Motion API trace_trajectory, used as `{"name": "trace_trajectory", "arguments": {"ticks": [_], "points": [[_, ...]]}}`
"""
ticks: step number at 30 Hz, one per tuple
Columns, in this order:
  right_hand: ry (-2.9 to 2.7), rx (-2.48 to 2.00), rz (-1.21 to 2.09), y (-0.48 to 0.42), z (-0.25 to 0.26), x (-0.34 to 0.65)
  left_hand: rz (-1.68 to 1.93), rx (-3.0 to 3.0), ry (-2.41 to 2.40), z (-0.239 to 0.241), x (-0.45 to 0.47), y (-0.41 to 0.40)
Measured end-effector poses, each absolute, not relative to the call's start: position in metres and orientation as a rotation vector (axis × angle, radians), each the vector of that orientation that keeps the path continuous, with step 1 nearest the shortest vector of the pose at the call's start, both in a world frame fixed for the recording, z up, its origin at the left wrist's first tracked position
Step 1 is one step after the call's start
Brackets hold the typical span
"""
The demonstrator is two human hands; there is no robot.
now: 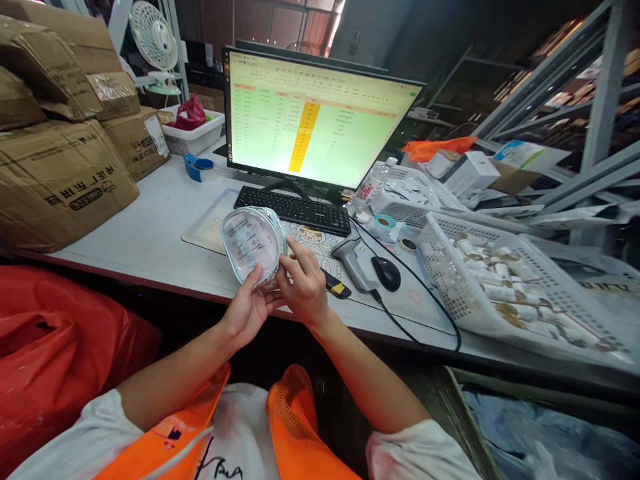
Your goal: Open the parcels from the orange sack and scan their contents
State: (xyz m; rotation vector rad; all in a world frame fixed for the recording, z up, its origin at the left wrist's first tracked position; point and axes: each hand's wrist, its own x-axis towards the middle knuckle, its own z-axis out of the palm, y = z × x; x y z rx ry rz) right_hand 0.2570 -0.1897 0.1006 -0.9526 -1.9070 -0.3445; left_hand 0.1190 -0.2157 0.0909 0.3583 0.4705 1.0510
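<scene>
Both my hands hold up a small clear pouch (251,243) with a pale blue rim, over the near edge of the white desk (150,233). My left hand (249,308) grips its lower edge from below, fingers closed on it. My right hand (303,283) pinches its lower right side. The pouch is tilted with its printed face toward me. Just right of my hands lie a grey barcode scanner (353,261) and a black-and-yellow utility knife (336,287).
A monitor (315,120) showing a spreadsheet stands behind a black keyboard (295,210). A black mouse (387,272) and its cable lie to the right. White baskets (505,287) of small items fill the right side. Cardboard boxes (60,173) are stacked left. A red bag (55,347) sits below.
</scene>
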Motion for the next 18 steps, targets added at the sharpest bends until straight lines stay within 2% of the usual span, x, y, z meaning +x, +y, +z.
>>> {"name": "trace_trajectory", "arguments": {"ticks": [5, 10, 14, 18], "points": [[-1.887, -0.938, -0.3, -0.195, 0.123, 0.265, 1.189, 0.444, 0.487, 0.09, 0.122, -0.22], [-1.74, -0.887, -0.507, -0.216, 0.175, 0.288, 1.461, 0.856, 0.554, 0.092, 0.093, -0.21], [-1.899, -0.744, -0.615, -0.228, 0.208, 0.306, 1.347, 1.264, 0.691, 0.107, 0.05, -0.196], [-2.177, -0.597, -0.616, -0.239, 0.234, 0.31, 0.917, 1.629, 0.701, 0.132, 0.018, -0.194]]}}
